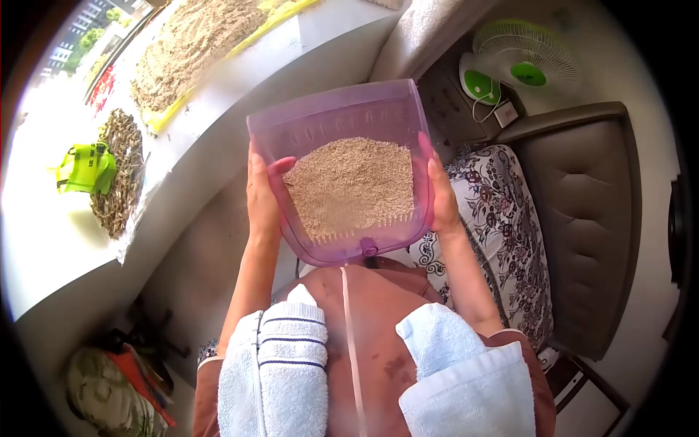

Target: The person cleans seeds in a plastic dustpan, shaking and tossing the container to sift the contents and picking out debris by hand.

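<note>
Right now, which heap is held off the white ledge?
The beige grain in the purple tray, between the left hand and right hand; the pale heap edged in yellow and darker brown heap lie on the ledge.

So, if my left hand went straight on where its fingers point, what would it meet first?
Probably the white ledge, in line ahead of your left hand on the purple tub, though depth is unclear here.
</note>
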### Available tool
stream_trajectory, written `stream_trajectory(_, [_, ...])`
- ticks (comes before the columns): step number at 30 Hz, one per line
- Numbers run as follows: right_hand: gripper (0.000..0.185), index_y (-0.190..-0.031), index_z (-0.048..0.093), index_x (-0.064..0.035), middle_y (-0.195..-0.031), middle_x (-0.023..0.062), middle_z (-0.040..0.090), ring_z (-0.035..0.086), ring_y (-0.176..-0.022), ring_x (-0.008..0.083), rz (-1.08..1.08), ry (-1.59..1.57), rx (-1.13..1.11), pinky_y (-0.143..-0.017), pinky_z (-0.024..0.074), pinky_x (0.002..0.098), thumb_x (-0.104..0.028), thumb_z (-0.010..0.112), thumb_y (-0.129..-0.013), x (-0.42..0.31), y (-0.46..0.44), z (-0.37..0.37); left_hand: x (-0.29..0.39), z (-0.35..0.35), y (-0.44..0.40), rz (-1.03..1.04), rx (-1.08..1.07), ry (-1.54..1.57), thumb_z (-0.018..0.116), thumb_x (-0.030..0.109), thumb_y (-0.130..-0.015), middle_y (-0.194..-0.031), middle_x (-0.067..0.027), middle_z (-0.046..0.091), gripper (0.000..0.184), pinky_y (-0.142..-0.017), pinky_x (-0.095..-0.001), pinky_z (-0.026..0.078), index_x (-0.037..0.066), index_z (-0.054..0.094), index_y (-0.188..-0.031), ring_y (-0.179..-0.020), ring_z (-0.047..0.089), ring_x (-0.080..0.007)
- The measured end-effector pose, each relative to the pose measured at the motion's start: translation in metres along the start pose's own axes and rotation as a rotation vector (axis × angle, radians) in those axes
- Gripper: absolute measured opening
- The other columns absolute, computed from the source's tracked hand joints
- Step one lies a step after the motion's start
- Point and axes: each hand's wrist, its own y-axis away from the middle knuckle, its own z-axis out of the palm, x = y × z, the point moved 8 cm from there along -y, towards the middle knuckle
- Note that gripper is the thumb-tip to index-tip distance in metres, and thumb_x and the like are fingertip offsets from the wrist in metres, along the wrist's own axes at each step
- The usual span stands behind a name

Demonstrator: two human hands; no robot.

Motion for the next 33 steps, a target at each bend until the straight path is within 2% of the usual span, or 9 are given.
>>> stream_trajectory(4, [0.048, -0.144, 0.035, -0.0006, -0.148, 0.0096, 0.035, 0.034, -0.134, 0.0179, -0.088, 0.240, -0.111, -0.110, 0.0273, 0.0321, -0.022, 0.040, -0.101, -0.083, -0.007, 0.047, 0.014, 0.016, 0.011, -0.095, -0.072, 0.391, 0.031, 0.049, -0.100, -0.117, -0.0176, 0.054, 0.059, -0.091, -0.0400, 0.047, 0.030, 0.009, -0.152, -0.107, 0.055, -0.0280])
stream_trajectory(7, [0.050, -0.145, 0.033, -0.0022, -0.144, 0.0094, 0.040, 0.038, -0.131, 0.0180, -0.306, 0.428, -0.176, -0.109, 0.0290, 0.0325, -0.023, 0.041, -0.100, -0.129, 0.015, 0.083, 0.064, 0.032, 0.034, 0.177, -0.086, 0.411, 0.032, 0.049, -0.100, -0.116, -0.0158, 0.055, 0.060, -0.090, -0.0374, 0.048, 0.028, 0.011, -0.152, -0.105, 0.056, -0.0260])
stream_trajectory(12, [0.055, -0.148, 0.023, -0.0023, -0.145, 0.0094, 0.038, 0.036, -0.133, 0.0195, 0.042, -0.185, -0.047, -0.112, 0.0255, 0.0327, -0.027, 0.037, -0.101, 0.010, 0.010, -0.004, 0.031, 0.010, 0.008, 0.112, -0.008, -0.146, 0.030, 0.047, -0.101, -0.111, -0.0152, 0.058, 0.059, -0.088, -0.0326, 0.048, 0.022, 0.014, -0.152, -0.097, 0.059, -0.0220])
stream_trajectory(16, [0.057, -0.149, 0.023, -0.0072, -0.148, 0.0105, 0.035, 0.034, -0.135, 0.0219, 0.030, -0.046, -0.013, -0.113, 0.0260, 0.0351, -0.031, 0.039, -0.100, 0.015, 0.001, -0.005, 0.003, -0.006, 0.000, 0.009, -0.007, -0.094, 0.029, 0.048, -0.101, -0.112, -0.0168, 0.058, 0.059, -0.091, -0.0367, 0.046, 0.022, 0.014, -0.152, -0.101, 0.058, -0.0248])
stream_trajectory(21, [0.052, -0.147, 0.024, 0.0003, -0.147, 0.0118, 0.037, 0.041, -0.132, 0.0201, 0.006, 0.158, -0.111, -0.112, 0.0287, 0.0339, -0.021, 0.036, -0.101, -0.071, -0.011, 0.053, 0.019, 0.009, 0.005, -0.035, -0.071, 0.348, 0.031, 0.049, -0.100, -0.116, -0.0200, 0.055, 0.058, -0.096, -0.0447, 0.043, 0.029, 0.011, -0.151, -0.108, 0.055, -0.0302])
stream_trajectory(24, [0.051, -0.147, 0.024, 0.0005, -0.147, 0.0127, 0.038, 0.041, -0.132, 0.0187, -0.265, 0.370, -0.205, -0.110, 0.0310, 0.0343, -0.019, 0.036, -0.101, -0.123, 0.012, 0.083, 0.059, 0.023, 0.024, 0.196, -0.151, 0.453, 0.032, 0.049, -0.100, -0.119, -0.0199, 0.054, 0.058, -0.095, -0.0463, 0.044, 0.033, 0.010, -0.151, -0.107, 0.055, -0.0321])
stream_trajectory(25, [0.051, -0.147, 0.028, -0.0018, -0.145, 0.0090, 0.040, 0.041, -0.130, 0.0165, -0.257, 0.117, -0.216, -0.109, 0.0302, 0.0319, -0.014, 0.042, -0.099, -0.111, 0.009, 0.073, 0.065, 0.025, 0.026, 0.224, -0.134, 0.373, 0.031, 0.049, -0.100, -0.116, -0.0177, 0.056, 0.058, -0.093, -0.0419, 0.045, 0.030, 0.012, -0.151, -0.106, 0.056, -0.0279])
stream_trajectory(28, [0.053, -0.147, 0.025, -0.0004, -0.149, 0.0101, 0.034, 0.035, -0.134, 0.0185, -0.061, 0.001, 0.026, -0.112, 0.0272, 0.0329, -0.022, 0.038, -0.101, -0.021, 0.004, 0.007, 0.034, 0.011, 0.008, 0.111, -0.043, -0.066, 0.030, 0.050, -0.101, -0.113, -0.0159, 0.057, 0.059, -0.090, -0.0372, 0.046, 0.026, 0.012, -0.152, -0.101, 0.058, -0.0235])
stream_trajectory(33, [0.053, -0.147, 0.025, 0.0000, -0.149, 0.0097, 0.034, 0.035, -0.135, 0.0191, 0.017, -0.067, 0.024, -0.112, 0.0258, 0.0312, -0.024, 0.037, -0.102, 0.008, 0.009, -0.004, 0.001, -0.004, 0.001, -0.024, -0.022, -0.091, 0.031, 0.049, -0.101, -0.110, -0.0154, 0.057, 0.058, -0.086, -0.0371, 0.048, 0.027, 0.015, -0.152, -0.093, 0.058, -0.0227])
